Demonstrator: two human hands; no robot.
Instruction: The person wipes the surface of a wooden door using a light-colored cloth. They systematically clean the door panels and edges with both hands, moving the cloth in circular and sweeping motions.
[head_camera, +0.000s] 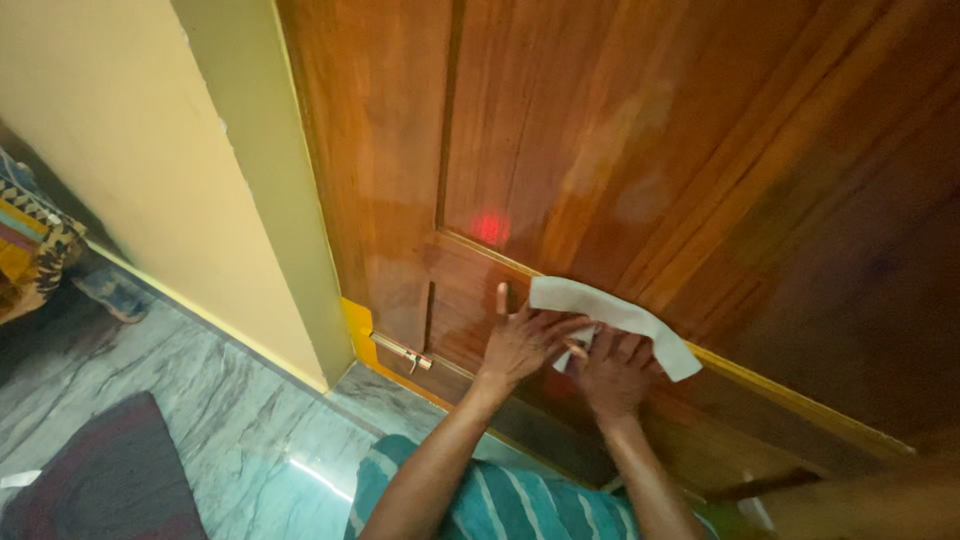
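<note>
Both arms reach up to door (640, 150). L hand (522, 345) flat, fingers spread; R hand (612, 372) fingers curled, gripping cloth (610, 315).

Both arms stretched fwd, left hand (520, 345) fingers spread flat, right hand (612, 372) beside it, fingers curled.

Yellow wall (130, 150), grey marble floor (230, 420), dark mat (100, 480).
</note>
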